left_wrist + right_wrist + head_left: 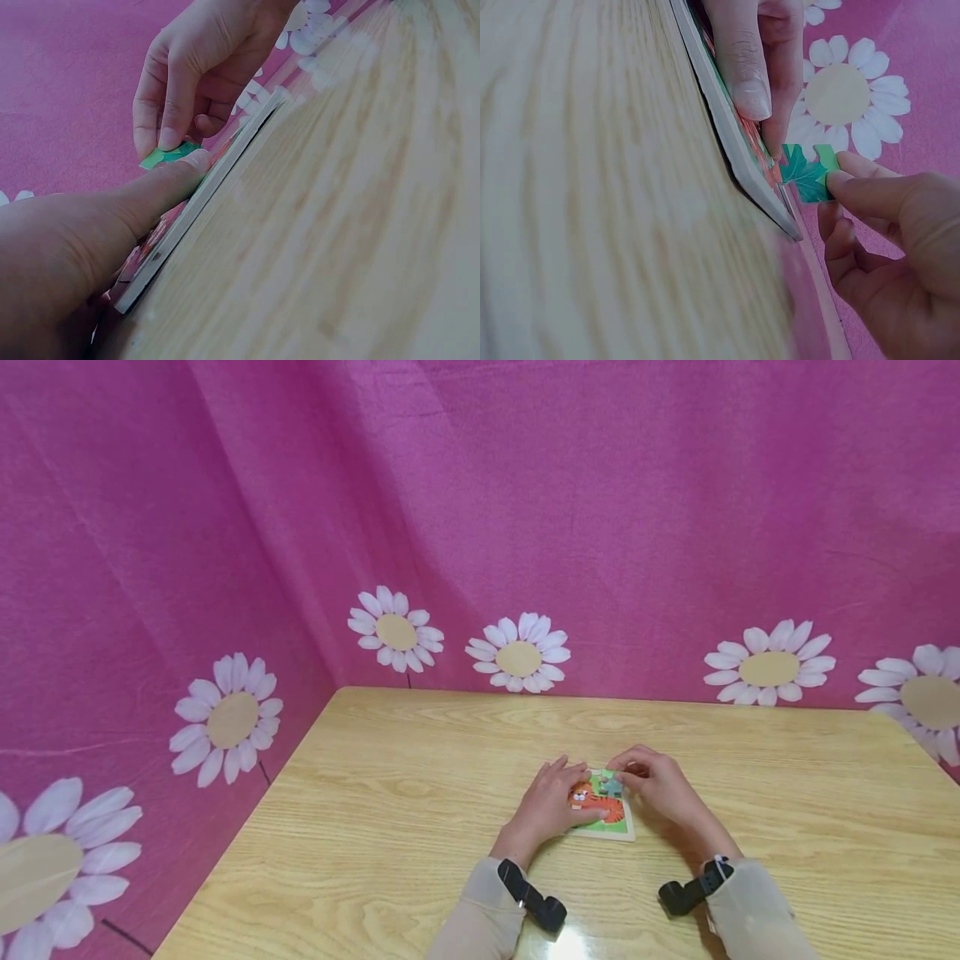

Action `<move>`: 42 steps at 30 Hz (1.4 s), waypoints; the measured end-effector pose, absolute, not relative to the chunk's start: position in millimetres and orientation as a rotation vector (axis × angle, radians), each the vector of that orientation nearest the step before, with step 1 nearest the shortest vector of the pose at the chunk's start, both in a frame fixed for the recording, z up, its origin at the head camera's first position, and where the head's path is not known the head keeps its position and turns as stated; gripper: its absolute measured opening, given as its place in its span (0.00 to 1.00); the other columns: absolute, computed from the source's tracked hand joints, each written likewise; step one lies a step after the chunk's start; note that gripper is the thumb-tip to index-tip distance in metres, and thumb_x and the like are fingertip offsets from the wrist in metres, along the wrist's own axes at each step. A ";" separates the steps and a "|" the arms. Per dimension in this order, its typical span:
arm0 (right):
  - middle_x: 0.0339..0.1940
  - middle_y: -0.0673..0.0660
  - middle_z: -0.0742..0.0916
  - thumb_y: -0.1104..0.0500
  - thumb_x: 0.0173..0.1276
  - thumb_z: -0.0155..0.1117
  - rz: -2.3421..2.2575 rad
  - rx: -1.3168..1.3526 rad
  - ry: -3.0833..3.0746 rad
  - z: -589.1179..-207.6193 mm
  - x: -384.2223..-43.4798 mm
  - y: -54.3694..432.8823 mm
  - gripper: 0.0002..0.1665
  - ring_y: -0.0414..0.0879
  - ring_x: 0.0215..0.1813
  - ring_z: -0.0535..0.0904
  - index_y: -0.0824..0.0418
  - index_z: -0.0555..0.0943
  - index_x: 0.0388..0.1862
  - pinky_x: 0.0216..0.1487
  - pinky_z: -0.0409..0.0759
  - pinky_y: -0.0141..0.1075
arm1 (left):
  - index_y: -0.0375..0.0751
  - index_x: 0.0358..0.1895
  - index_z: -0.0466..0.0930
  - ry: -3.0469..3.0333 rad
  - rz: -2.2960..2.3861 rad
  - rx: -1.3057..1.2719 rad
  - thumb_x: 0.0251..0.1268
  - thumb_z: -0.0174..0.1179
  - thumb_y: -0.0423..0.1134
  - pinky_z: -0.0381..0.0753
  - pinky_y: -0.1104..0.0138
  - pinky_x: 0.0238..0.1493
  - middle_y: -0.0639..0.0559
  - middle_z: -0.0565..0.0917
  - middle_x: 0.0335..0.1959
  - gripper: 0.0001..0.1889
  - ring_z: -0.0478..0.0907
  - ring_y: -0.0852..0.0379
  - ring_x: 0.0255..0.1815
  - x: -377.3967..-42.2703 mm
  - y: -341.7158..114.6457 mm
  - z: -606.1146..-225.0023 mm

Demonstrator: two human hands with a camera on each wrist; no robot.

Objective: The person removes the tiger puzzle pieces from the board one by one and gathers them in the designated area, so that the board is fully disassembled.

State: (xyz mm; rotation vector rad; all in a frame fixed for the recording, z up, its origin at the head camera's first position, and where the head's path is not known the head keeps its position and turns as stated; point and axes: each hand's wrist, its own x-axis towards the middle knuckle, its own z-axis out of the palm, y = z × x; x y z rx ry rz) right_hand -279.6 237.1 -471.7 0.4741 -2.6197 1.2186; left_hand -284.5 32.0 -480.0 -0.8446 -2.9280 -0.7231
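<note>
A small square jigsaw puzzle (617,812) with an orange striped tiger on green lies on the table in a pale frame. My left hand (546,802) rests over its left side, the thumb stretched across the picture and the fingers near the far edge. In the left wrist view that thumb (161,187) lies low over the puzzle. My right hand (662,783) is at the far right corner. It pinches a green puzzle piece (808,172) with a dark green leaf between thumb and forefinger. The piece is tilted up above the board's corner.
The light wooden table (375,793) reaches back to a pink curtain (600,510) printed with white daisies. Another stretch of the curtain runs along the left side. Each wrist wears a black camera band (531,897) over a pale sleeve.
</note>
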 end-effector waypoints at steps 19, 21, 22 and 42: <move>0.43 0.62 0.86 0.68 0.69 0.61 1.340 0.386 -2.642 -469.4 -276.0 249.6 0.07 0.33 0.39 0.77 0.65 0.84 0.42 0.40 0.77 0.24 | 0.50 0.66 0.75 -2.933 -0.721 -0.846 0.57 0.66 0.61 0.55 0.61 0.81 0.59 0.73 0.71 0.35 0.58 0.54 0.79 -285.8 31.4 -482.7; 0.43 0.61 0.86 0.68 0.69 0.60 1.339 0.376 -2.653 -468.6 -275.1 251.9 0.08 0.33 0.40 0.76 0.65 0.84 0.43 0.40 0.77 0.24 | 0.50 0.66 0.75 -2.934 -0.721 -0.847 0.57 0.66 0.61 0.55 0.61 0.81 0.59 0.73 0.71 0.34 0.58 0.54 0.79 -285.7 31.4 -482.5; 0.43 0.62 0.86 0.68 0.69 0.60 1.341 0.378 -2.654 -468.4 -274.8 253.0 0.08 0.34 0.40 0.77 0.65 0.84 0.43 0.40 0.77 0.23 | 0.51 0.66 0.75 -2.933 -0.724 -0.847 0.57 0.66 0.61 0.55 0.61 0.81 0.59 0.73 0.71 0.34 0.59 0.54 0.79 -285.7 31.4 -482.4; 0.46 0.61 0.85 0.66 0.69 0.61 1.276 0.319 -2.701 -468.1 -268.7 274.8 0.07 0.29 0.42 0.76 0.64 0.84 0.43 0.42 0.77 0.22 | 0.49 0.66 0.75 -2.932 -0.772 -0.857 0.58 0.66 0.59 0.54 0.59 0.81 0.59 0.72 0.71 0.33 0.58 0.55 0.79 -287.2 31.6 -482.3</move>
